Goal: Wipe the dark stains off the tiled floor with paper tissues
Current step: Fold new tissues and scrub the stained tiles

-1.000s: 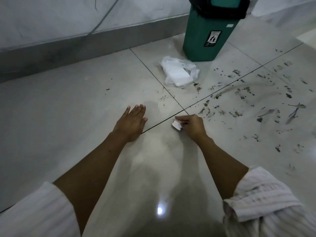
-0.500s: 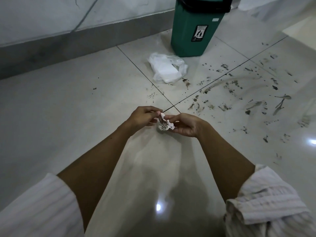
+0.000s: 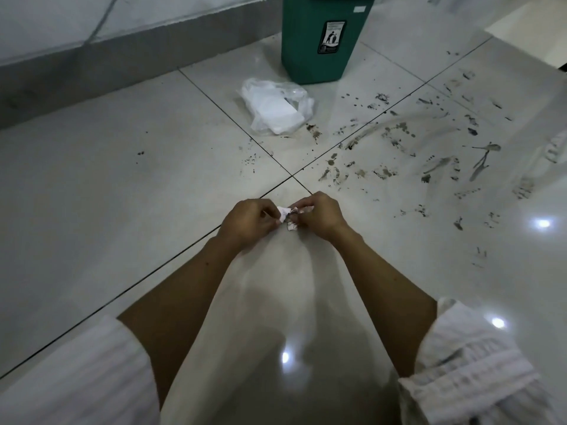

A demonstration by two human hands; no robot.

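Note:
A small crumpled paper tissue (image 3: pixel 287 216), white with dark smudges, hangs between both hands above the pale tiled floor (image 3: pixel 122 185). My left hand (image 3: pixel 249 221) pinches its left side and my right hand (image 3: pixel 319 213) pinches its right side, fingers curled round it. Dark stains (image 3: pixel 395 148), as smears and specks, spread over the tiles ahead and to the right of my hands. A few tiny specks (image 3: pixel 140 153) lie on the left tile.
A green bin (image 3: pixel 319 41) with a white label stands at the back by the grey skirting (image 3: pixel 92 62). A clear plastic pack of white tissues (image 3: pixel 277 110) lies on the floor in front of it. Light glare spots (image 3: pixel 542 223) show on the glossy tiles.
A second ago my left hand lay flat on the floor and my right pressed the tissue down. Both hands have since lifted and now pinch the tissue between them.

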